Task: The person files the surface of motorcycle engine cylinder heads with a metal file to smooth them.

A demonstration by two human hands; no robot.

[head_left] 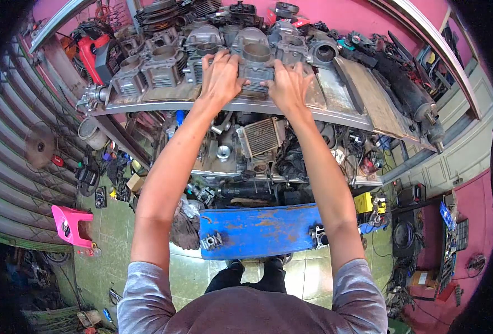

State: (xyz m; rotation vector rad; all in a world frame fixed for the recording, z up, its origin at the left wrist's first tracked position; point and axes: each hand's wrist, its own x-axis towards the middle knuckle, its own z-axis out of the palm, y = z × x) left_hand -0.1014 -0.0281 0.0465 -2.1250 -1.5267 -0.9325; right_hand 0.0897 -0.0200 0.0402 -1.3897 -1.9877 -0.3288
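Note:
A row of grey metal engine cylinders stands along the front of the upper shelf (pixel 346 118). Both arms reach up to it. My left hand (pixel 221 78) has its fingers bent over the top of a finned cylinder (pixel 193 71), its thumb toward the middle. My right hand (pixel 290 83) rests with curled fingers at the right side of the middle cylinder (pixel 256 55) and over the block next to it. The middle cylinder, with a round bore on top, sits between the hands. Fingertips of both hands are partly hidden behind the knuckles.
Below, a lower shelf holds a finned radiator (pixel 260 137) and mixed parts. A blue worn board (pixel 263 231) carries small metal parts near my feet. A pink stool (pixel 73 224) stands at the left, a long dark exhaust (pixel 405 92) lies at the upper right.

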